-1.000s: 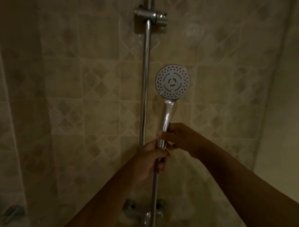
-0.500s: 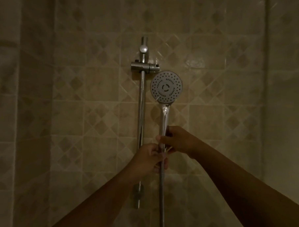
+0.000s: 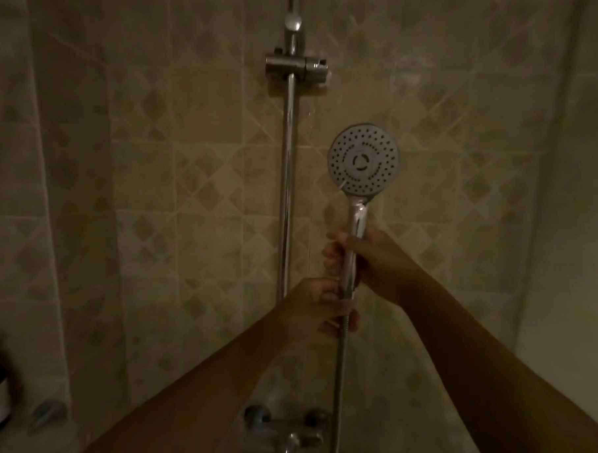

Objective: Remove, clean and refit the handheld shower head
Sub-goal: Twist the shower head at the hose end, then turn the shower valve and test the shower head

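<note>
Beige tiled wall point(image 3: 186, 197) behind; the slider bracket point(image 3: 313, 68), well above both hands, stands empty. The right hand point(image 3: 378, 260) wraps the handle of the handheld shower head point(image 3: 363, 160), which rises just above it, face toward the camera. The left hand point(image 3: 314, 304), directly below, curls round the hose point(image 3: 338, 378) at the joint, probably bracing one part to twist the other.

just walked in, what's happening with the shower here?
A person holds the handheld shower head upright, spray face toward the camera, beside the rail. It is out of the holder, which sits empty higher up the rail. The right hand grips its handle, and the left hand grips the hose just below, where it joins the handle. Hose and handle look connected; loosening or tightening can't be told.
</note>
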`<state>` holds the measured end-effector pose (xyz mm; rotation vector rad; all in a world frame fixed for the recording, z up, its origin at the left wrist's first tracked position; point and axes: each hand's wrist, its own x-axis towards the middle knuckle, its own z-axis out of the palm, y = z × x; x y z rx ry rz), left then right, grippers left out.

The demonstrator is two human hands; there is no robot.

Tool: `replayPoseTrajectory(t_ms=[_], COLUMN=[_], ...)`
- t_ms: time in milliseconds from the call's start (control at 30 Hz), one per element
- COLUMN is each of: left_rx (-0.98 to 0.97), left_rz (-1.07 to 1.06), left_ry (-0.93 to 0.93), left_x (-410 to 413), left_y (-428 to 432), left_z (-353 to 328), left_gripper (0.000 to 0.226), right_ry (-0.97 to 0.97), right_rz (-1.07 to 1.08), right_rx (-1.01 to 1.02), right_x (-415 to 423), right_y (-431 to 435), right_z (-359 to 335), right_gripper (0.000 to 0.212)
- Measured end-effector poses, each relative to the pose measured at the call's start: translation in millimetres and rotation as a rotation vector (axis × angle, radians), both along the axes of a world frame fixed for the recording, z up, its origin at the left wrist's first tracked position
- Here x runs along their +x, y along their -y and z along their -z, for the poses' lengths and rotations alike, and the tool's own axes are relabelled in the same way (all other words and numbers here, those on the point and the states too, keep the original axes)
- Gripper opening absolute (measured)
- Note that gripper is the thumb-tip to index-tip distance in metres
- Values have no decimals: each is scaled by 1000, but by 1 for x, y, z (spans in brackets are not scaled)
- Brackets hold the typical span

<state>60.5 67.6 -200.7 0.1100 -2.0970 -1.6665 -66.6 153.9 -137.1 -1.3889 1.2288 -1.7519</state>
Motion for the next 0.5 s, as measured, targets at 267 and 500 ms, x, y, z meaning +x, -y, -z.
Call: replayPoseTrajectory(t_ms=[267,500], left_rx=[160,445], left_rz=[401,797], left_ry=[118,266], left_x=[-1,-1], left_y=[-8,2], left_z=[66,132], left_gripper=[11,22], right_ry=[282,502], right_rz=[-135,-48], right_rx=[-30,-90], right_x=[-6,13], right_y=[-18,-26], right_z=[49,108], right_gripper=[27,35])
